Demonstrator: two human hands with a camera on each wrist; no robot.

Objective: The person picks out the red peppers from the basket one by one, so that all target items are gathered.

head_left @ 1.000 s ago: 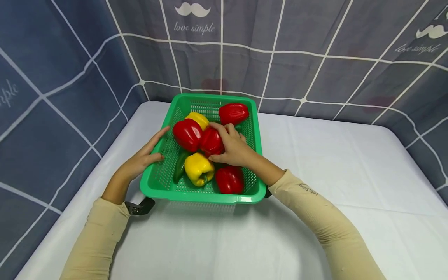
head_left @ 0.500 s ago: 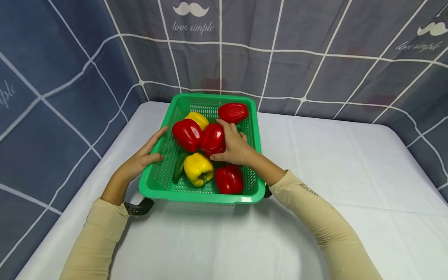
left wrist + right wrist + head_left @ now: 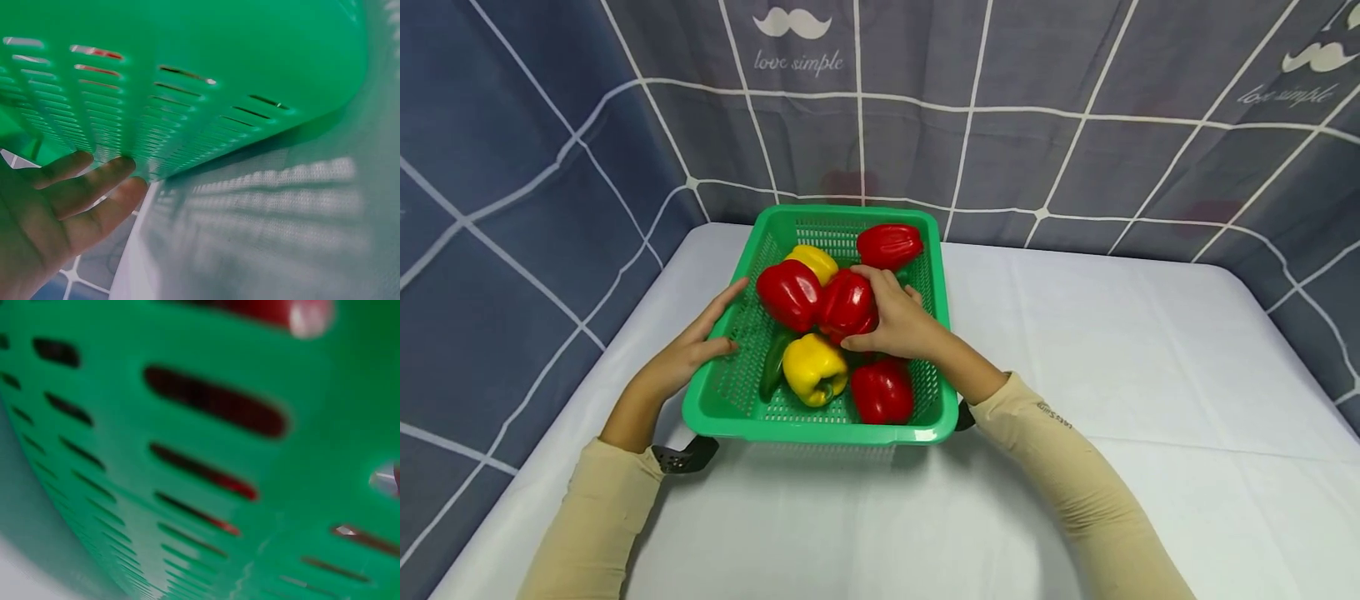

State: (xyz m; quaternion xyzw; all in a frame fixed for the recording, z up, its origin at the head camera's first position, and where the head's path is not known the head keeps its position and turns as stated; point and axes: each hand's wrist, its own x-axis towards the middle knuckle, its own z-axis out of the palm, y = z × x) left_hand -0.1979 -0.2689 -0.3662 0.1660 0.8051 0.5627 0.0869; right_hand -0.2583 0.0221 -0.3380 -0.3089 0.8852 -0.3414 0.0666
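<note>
A green plastic basket [image 3: 820, 432] with slotted walls holds several bell peppers. My right hand [image 3: 898, 321] reaches in over its right side and grips the middle red bell pepper [image 3: 844, 300], fingers at its top and thumb at its lower edge. My left hand [image 3: 681, 354] holds the basket's left side, thumb across the rim; in the left wrist view, several fingers [image 3: 94, 222] lie fairly straight against the outer wall. Around the gripped pepper lie another red bell pepper [image 3: 788, 294], a yellow bell pepper [image 3: 814, 371] and a long green pepper [image 3: 772, 367].
More red bell peppers sit at the basket's back right [image 3: 889, 246] and front right [image 3: 882, 392]; a second yellow bell pepper [image 3: 815, 260] is behind. The basket stands on a white-covered table [image 3: 1112, 358]. A grey-blue checked curtain [image 3: 910, 150] borders its back and sides.
The head view has shifted slightly, so everything appears a little lower and to the left. My right fingers have slid rightward on the middle red bell pepper, baring more of it. The left hand stays put.
</note>
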